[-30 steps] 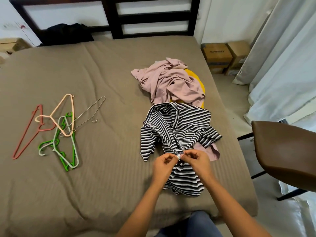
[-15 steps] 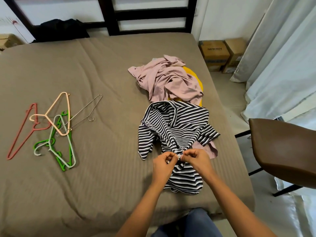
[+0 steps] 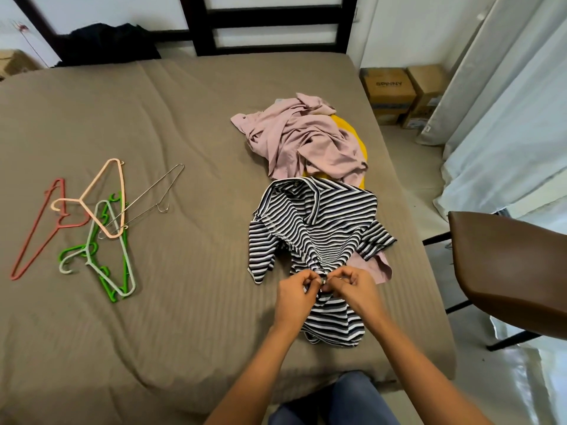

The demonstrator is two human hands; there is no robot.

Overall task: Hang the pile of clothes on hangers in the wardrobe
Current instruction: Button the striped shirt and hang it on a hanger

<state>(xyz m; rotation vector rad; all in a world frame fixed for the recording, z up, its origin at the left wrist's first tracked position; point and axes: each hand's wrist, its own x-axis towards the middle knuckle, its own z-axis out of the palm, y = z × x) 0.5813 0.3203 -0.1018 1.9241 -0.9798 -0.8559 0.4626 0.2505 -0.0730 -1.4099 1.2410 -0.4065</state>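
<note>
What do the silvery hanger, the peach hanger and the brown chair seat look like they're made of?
The silvery hanger looks like thin bare metal wire: a slim grey line with a slight shine. The peach hanger is probably moulded plastic: a thicker, matte, evenly coloured bar. The chair seat looks like leather or imitation leather, smooth brown with a soft sheen; which of the two cannot be told.

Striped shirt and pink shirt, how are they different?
The striped shirt has dark and white stripes, while the pink shirt is plain.
The left hand and right hand both pinch the striped shirt; nobody touches the pink shirt.
The striped shirt lies nearer the person. The pink shirt sits farther up, crumpled on a yellow garment.
Both lie on the bed, not yet on hangers.
</note>
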